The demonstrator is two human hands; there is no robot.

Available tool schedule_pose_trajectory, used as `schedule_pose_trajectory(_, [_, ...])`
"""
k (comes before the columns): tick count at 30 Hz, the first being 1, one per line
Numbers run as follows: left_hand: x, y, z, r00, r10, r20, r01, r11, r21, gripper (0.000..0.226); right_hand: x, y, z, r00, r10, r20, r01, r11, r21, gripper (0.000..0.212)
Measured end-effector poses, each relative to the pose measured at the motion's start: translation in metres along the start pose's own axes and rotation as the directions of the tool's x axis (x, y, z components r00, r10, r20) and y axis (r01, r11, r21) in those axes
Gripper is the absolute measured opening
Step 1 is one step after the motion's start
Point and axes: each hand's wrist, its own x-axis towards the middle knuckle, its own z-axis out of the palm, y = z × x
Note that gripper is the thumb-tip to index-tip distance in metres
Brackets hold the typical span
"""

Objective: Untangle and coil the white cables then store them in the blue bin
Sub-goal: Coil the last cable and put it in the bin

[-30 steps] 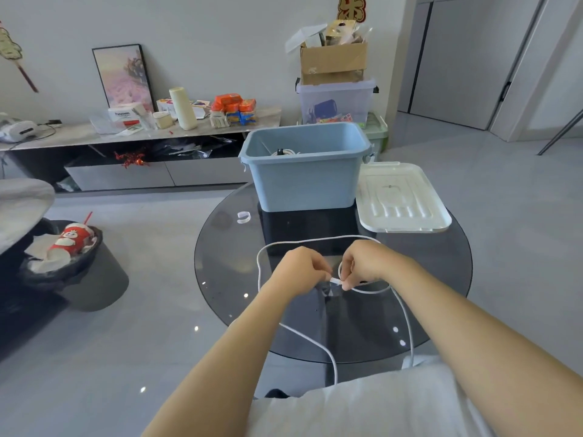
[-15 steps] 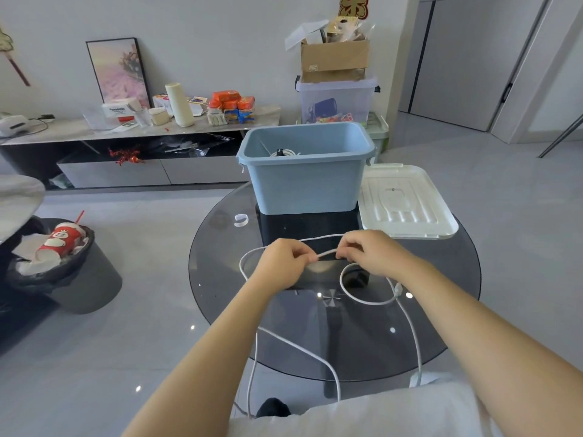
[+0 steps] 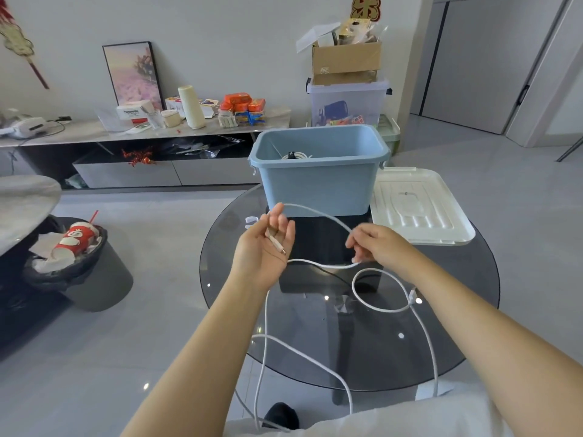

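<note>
Above the round glass table (image 3: 457, 326), with the blue bin (image 3: 318, 184) behind it, my left hand (image 3: 263, 247) lies palm-up and spread with the white cable (image 3: 318, 264) plug on it, and the cable runs sideways to my right hand (image 3: 375, 246), which pinches it, so both are equally near.

Left hand (image 3: 265, 250) palm up, white cable (image 3: 318, 212) over fingers; right hand (image 3: 375, 244) pinches it.

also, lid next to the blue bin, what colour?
White. The lid lies flat on the glass table, to the right of the bin; head view shows it.
</note>
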Motion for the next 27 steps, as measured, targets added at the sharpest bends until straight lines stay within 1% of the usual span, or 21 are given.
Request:
schedule_pose_trajectory(1, [0.0,0.0,-0.003,0.999,0.045,-0.008,-0.045,0.998,-0.049,0.027,-0.001,0.002,0.002,0.997,0.042,0.058,-0.044,0.999,0.03,0.035])
schedule_pose_trajectory(2, [0.001,-0.002,-0.003,0.997,0.081,-0.02,-0.082,0.995,-0.058,0.028,-0.001,0.003,0.004,0.993,0.063,0.097,-0.065,0.998,0.014,0.035])
schedule_pose_trajectory(3, [0.001,-0.003,-0.004,0.992,0.116,-0.04,-0.117,0.992,-0.047,0.029,-0.001,0.002,0.007,0.991,0.063,0.117,-0.058,0.997,-0.043,0.035])
schedule_pose_trajectory(5, [0.003,-0.006,-0.002,0.982,0.174,-0.077,-0.175,0.984,-0.016,0.026,-0.004,-0.006,0.013,0.991,0.014,0.137,0.02,0.969,-0.245,0.032])
schedule_pose_trajectory(7, [0.006,-0.01,0.002,0.967,0.242,-0.077,-0.237,0.969,0.07,0.022,-0.008,-0.017,0.023,0.98,-0.066,0.188,0.134,0.914,-0.382,0.029])
schedule_pose_trajectory(9, [0.009,-0.013,0.002,0.955,0.295,-0.031,-0.274,0.919,0.284,0.02,-0.013,-0.027,0.034,0.956,-0.13,0.263,0.242,0.856,-0.456,0.026])
schedule_pose_trajectory(10, [0.009,-0.014,0.001,0.951,0.309,-0.002,-0.278,0.859,0.43,0.021,-0.015,-0.031,0.038,0.947,-0.141,0.289,0.27,0.834,-0.481,0.026])
schedule_pose_trajectory(11, [0.009,-0.015,-0.002,0.943,0.331,0.029,-0.285,0.761,0.583,0.023,-0.017,-0.035,0.04,0.945,-0.142,0.296,0.28,0.819,-0.501,0.026])
schedule_pose_trajectory(12, [0.008,-0.015,-0.003,0.929,0.362,0.073,-0.298,0.621,0.725,0.023,-0.018,-0.039,0.039,0.948,-0.136,0.286,0.275,0.803,-0.529,0.026])
schedule_pose_trajectory(13, [0.007,-0.015,-0.005,0.913,0.384,0.134,-0.316,0.462,0.829,0.023,-0.018,-0.041,0.037,0.955,-0.132,0.265,0.264,0.781,-0.566,0.024])
schedule_pose_trajectory(14, [0.006,-0.014,-0.006,0.902,0.38,0.207,-0.336,0.313,0.888,0.025,-0.018,-0.042,0.033,0.962,-0.132,0.239,0.254,0.75,-0.61,0.023])
schedule_pose_trajectory(15, [0.004,-0.013,-0.006,0.897,0.35,0.271,-0.35,0.185,0.918,0.027,-0.017,-0.041,0.029,0.968,-0.138,0.209,0.243,0.722,-0.648,0.025])
schedule_pose_trajectory(16, [0.002,-0.011,-0.005,0.896,0.319,0.308,-0.351,0.087,0.932,0.028,-0.017,-0.04,0.024,0.973,-0.145,0.18,0.23,0.701,-0.675,0.029])
schedule_pose_trajectory(17, [0.001,-0.009,-0.005,0.898,0.301,0.321,-0.342,0.019,0.94,0.029,-0.016,-0.038,0.019,0.977,-0.143,0.156,0.211,0.701,-0.681,0.033])
schedule_pose_trajectory(19, [0.001,-0.004,-0.008,0.91,0.252,0.328,-0.32,-0.073,0.945,0.026,-0.015,-0.036,0.012,0.985,-0.118,0.128,0.172,0.772,-0.611,0.03])
schedule_pose_trajectory(21, [0.0,-0.002,-0.012,0.941,0.146,0.307,-0.279,-0.186,0.942,0.026,-0.015,-0.037,0.006,0.985,-0.127,0.113,0.166,0.869,-0.466,0.02])
schedule_pose_trajectory(22, [0.0,-0.001,-0.015,0.959,0.086,0.268,-0.246,-0.21,0.946,0.028,-0.015,-0.037,0.003,0.983,-0.158,0.09,0.182,0.893,-0.411,0.017])
schedule_pose_trajectory(23, [-0.001,0.0,-0.016,0.976,0.029,0.214,-0.205,-0.18,0.962,0.031,-0.015,-0.038,0.0,0.98,-0.192,0.059,0.2,0.905,-0.376,0.015])
schedule_pose_trajectory(25, [-0.003,0.001,-0.017,0.987,-0.096,0.129,-0.13,-0.003,0.991,0.033,-0.015,-0.038,-0.002,0.971,-0.24,0.008,0.23,0.918,-0.322,0.014])
schedule_pose_trajectory(26, [-0.005,0.001,-0.016,0.983,-0.149,0.111,-0.104,0.055,0.993,0.032,-0.014,-0.037,-0.001,0.969,-0.245,-0.002,0.234,0.927,-0.293,0.014])
schedule_pose_trajectory(27, [-0.006,-0.001,-0.015,0.976,-0.194,0.096,-0.081,0.085,0.993,0.03,-0.014,-0.036,0.002,0.969,-0.247,-0.019,0.233,0.937,-0.26,0.014])
